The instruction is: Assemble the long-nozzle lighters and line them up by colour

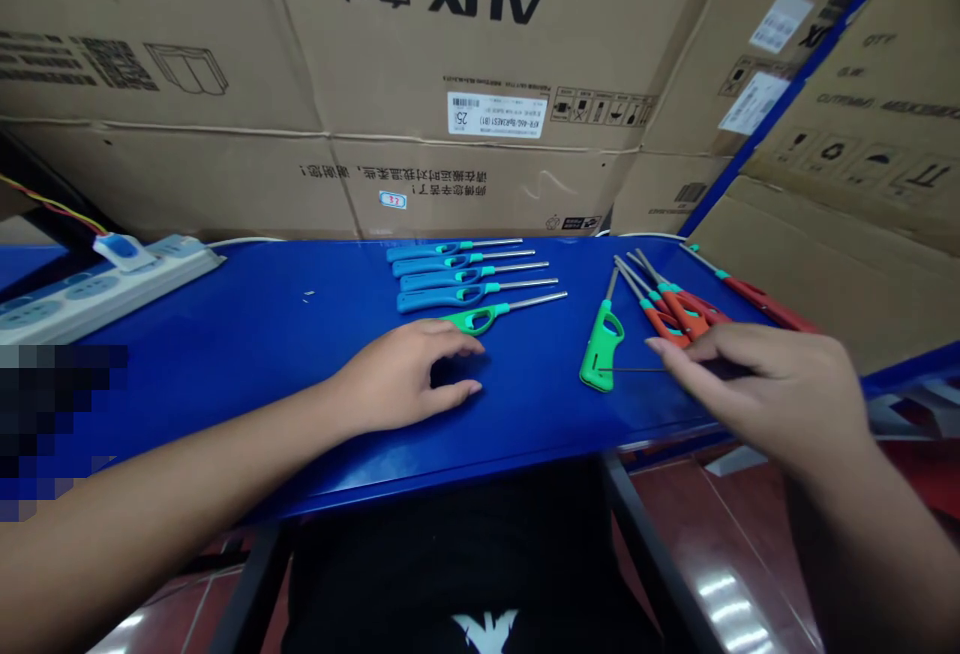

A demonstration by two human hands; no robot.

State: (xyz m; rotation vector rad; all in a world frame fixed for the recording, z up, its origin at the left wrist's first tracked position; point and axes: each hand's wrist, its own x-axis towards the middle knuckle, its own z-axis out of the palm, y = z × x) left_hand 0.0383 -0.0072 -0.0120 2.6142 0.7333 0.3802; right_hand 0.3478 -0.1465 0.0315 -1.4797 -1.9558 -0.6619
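My left hand (405,374) rests on the blue tabletop with thumb and fingers apart, holding nothing. It lies against the handle end of a green long-neck lighter (480,319), partly covering it. Above that, several blue long-neck lighters (435,274) are stacked in a row, metal tubes pointing right. My right hand (780,384) pinches a thin dark rod (637,370); any handle is hidden in the palm. The rod's tip reaches the lower handle of a second green lighter (600,354), which stands apart with its tube pointing away.
Several orange and red lighters (682,309) lie beyond my right hand, with a red one (765,299) by the right cardboard wall. A white power strip (112,284) with a plug sits at the left. A large cardboard panel (360,84) closes off the back of the blue table (315,264).
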